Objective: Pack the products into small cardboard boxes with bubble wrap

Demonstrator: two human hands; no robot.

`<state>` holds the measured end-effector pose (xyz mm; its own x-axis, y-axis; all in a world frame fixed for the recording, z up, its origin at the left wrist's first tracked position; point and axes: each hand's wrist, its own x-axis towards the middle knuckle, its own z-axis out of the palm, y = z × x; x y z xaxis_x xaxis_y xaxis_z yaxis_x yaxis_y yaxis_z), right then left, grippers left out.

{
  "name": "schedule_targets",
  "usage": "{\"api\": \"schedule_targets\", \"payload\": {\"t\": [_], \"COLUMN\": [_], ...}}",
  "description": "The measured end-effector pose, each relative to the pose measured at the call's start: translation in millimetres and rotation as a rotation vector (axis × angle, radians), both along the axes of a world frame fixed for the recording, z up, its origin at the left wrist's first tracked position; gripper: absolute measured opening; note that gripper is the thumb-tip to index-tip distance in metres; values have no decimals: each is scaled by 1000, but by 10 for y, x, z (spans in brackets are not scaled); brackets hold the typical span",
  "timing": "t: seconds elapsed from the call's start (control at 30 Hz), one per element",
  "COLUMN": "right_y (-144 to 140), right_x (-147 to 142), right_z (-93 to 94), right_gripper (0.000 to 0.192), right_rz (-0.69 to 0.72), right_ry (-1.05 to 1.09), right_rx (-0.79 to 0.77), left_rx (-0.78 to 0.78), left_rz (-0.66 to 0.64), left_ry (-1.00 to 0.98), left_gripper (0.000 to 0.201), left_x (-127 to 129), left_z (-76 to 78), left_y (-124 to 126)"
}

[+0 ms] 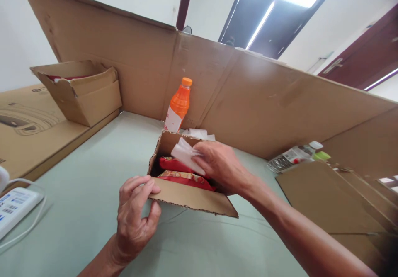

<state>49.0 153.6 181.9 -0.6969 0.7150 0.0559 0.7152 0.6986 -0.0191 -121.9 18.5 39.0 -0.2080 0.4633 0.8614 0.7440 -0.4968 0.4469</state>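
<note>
An open cardboard box (195, 196) stands in the middle of the table, its front flap folded outward. Inside it lie red packets (183, 178) with a gold pattern. My left hand (138, 212) grips the left corner of the front flap, fingers on top and thumb below. Over the box's opening, my right hand (219, 161) pinches a crumpled white tissue (186, 154), which hangs above the red packets. The fingertips of that hand are partly hidden and slightly blurred.
Behind the box stand an orange bottle (178, 105) and more white tissue (199, 134). A cardboard wall (248, 90) closes off the back. At left are another open box (96, 100) and a white power strip (18, 210); at right, a clear bottle (292, 156) and a closed carton (329, 198).
</note>
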Motion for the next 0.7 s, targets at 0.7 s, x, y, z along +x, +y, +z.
{"api": "schedule_targets", "payload": {"t": [0.7], "right_y": [178], "right_x": [-303], "right_z": [-229], "right_gripper": [25], "right_rz": [166], "right_ry": [-382], "right_rx": [-137], "left_rx": [32], "left_rz": [-36], "left_ry": [14], "left_gripper": [64], "left_x": [-48], "left_z": [-21], "left_y": [3]}}
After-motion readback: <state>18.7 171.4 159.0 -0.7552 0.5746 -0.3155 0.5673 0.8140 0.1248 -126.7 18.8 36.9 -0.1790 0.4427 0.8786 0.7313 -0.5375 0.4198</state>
